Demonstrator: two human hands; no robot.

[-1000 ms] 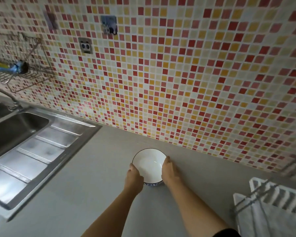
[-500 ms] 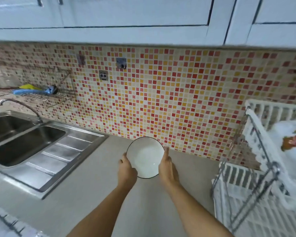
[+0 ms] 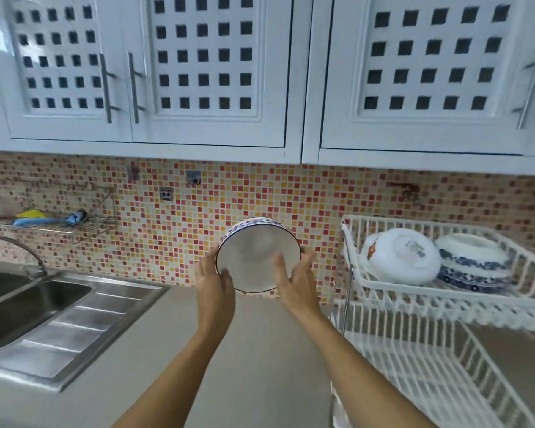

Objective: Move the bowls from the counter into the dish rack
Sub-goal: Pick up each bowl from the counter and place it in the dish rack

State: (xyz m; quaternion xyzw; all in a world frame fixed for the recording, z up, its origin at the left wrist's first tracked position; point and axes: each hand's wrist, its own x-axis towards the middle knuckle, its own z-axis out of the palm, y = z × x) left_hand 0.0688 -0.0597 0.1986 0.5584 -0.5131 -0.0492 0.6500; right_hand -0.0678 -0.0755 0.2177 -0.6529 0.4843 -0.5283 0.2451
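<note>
Your two arms reach out over the grey counter [image 3: 260, 350]. Your left hand [image 3: 215, 284] and your right hand [image 3: 297, 282] hold a white bowl [image 3: 254, 257] between them, up in the air. Each hand grips one side of the rim, thumbs on the inside, fingers curled behind. The bowl is tipped so its open side faces you. To the right stands the white dish rack [image 3: 414, 291], with two bowls [image 3: 405, 256] upside down on its top shelf. On the left is the sink [image 3: 28, 304]. Far behind is the tiled wall [image 3: 198, 217].
</note>
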